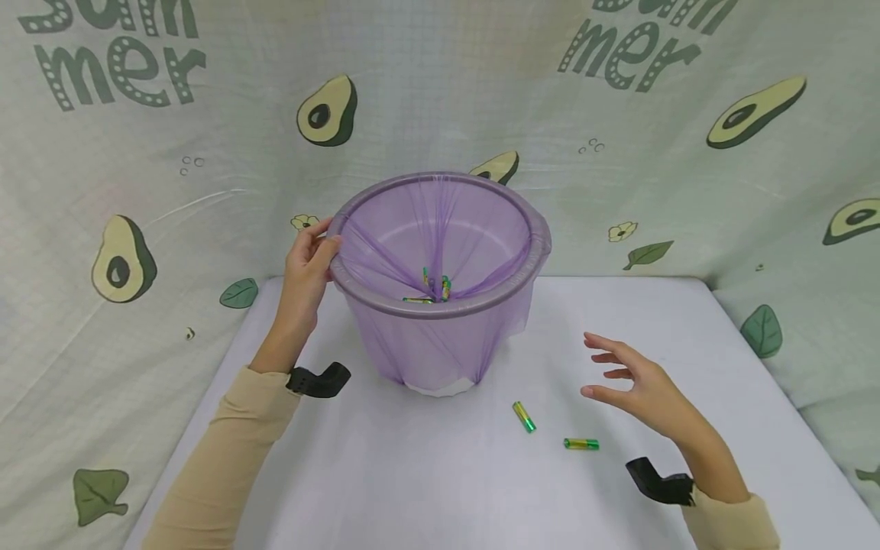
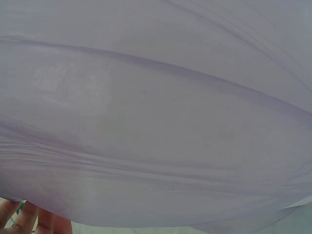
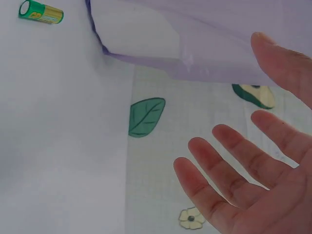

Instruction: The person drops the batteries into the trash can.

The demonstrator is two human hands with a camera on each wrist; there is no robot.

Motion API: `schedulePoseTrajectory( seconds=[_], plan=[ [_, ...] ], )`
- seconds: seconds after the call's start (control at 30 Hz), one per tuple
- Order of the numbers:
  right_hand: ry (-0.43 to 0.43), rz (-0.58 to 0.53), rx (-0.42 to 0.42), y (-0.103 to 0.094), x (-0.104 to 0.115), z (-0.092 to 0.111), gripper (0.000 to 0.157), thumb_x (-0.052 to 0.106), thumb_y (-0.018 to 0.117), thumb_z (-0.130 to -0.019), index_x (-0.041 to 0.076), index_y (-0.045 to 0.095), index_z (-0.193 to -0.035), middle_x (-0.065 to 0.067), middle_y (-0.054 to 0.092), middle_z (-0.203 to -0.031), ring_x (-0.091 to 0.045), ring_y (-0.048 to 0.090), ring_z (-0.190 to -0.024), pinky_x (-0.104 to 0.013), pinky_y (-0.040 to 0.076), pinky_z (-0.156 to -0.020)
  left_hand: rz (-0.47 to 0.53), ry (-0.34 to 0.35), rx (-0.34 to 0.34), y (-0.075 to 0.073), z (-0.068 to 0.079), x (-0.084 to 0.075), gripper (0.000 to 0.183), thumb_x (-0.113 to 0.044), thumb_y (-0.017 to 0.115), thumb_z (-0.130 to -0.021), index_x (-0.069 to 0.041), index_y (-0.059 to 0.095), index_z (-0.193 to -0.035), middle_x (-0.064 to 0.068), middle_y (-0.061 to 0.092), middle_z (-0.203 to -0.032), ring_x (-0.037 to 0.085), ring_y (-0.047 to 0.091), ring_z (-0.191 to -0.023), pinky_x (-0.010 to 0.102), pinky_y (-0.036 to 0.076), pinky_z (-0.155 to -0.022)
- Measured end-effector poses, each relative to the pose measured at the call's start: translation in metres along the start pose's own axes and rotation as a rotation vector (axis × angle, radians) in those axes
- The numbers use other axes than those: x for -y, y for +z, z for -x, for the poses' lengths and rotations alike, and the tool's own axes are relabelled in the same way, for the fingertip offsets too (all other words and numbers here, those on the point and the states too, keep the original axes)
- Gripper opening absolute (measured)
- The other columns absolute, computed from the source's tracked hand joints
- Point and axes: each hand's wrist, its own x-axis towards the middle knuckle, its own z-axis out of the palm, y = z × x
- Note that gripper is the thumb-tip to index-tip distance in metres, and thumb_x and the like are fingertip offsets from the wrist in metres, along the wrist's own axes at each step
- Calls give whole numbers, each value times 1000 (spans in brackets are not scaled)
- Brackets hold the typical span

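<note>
A round bin (image 1: 440,344) lined with a thin purple plastic bag stands on the table, the bag folded over its grey rim. My left hand (image 1: 307,263) grips that rim on the left side, thumb on top and fingers outside. Several green-and-gold batteries (image 1: 446,288) lie in the bag at the bottom of the bin. To the right of my bin, my right hand (image 1: 639,382) hovers over the table with fingers spread and nothing in it. Two more batteries lie on the table, one battery (image 1: 524,417) slanted and another battery (image 1: 581,444) sideways.
The white table (image 1: 412,489) carries the bin near its back edge. Behind and beside it hangs a pale curtain (image 1: 227,153) printed with avocados and leaves. Black wrist mounts (image 1: 319,380) sit on both forearms.
</note>
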Motion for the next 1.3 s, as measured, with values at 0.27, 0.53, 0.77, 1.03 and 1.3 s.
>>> schedulePoseTrajectory(
  seconds=[0.27, 0.53, 0.77, 1.03, 1.3],
  plan=[
    [116, -24, 17, 20, -19, 16, 68, 30, 71, -81, 13, 41, -140, -11, 49, -134, -14, 52, -110, -19, 47, -83, 1, 11, -3, -1, 0, 1, 43, -21, 48, -95, -8, 43, -135, -6, 54, -100, 5, 52, -82, 15, 45, -66],
    [247, -28, 60, 36, -35, 27, 66, 30, 72, -80, 9, 44, -136, -15, 51, -133, -31, 53, -111, -25, 49, -82, 20, 15, -9, -1, -1, 1, 42, -21, 49, -95, -8, 44, -135, -6, 55, -99, 5, 53, -82, 16, 45, -65],
    [317, -82, 81, 53, -47, 36, 58, 24, 74, -78, 8, 52, -129, -14, 55, -129, -29, 54, -108, -26, 49, -80, 11, 17, -7, -1, -1, 2, 43, -22, 49, -95, -8, 44, -135, -7, 55, -100, 5, 52, -83, 15, 45, -66],
    [388, -53, 108, 68, -58, 44, 54, 22, 77, -73, 8, 57, -122, -9, 59, -121, -19, 54, -98, -23, 47, -73, 30, 20, 5, 0, -1, 2, 43, -22, 50, -95, -8, 43, -135, -6, 55, -101, 6, 52, -83, 14, 45, -65],
    [356, -64, 112, 71, -63, 45, 44, 17, 77, -72, 6, 61, -111, -3, 59, -103, -7, 48, -83, -20, 44, -68, 28, 20, 5, -1, 0, 3, 43, -22, 50, -95, -8, 43, -135, -6, 55, -99, 6, 53, -82, 14, 45, -64]
  ],
)
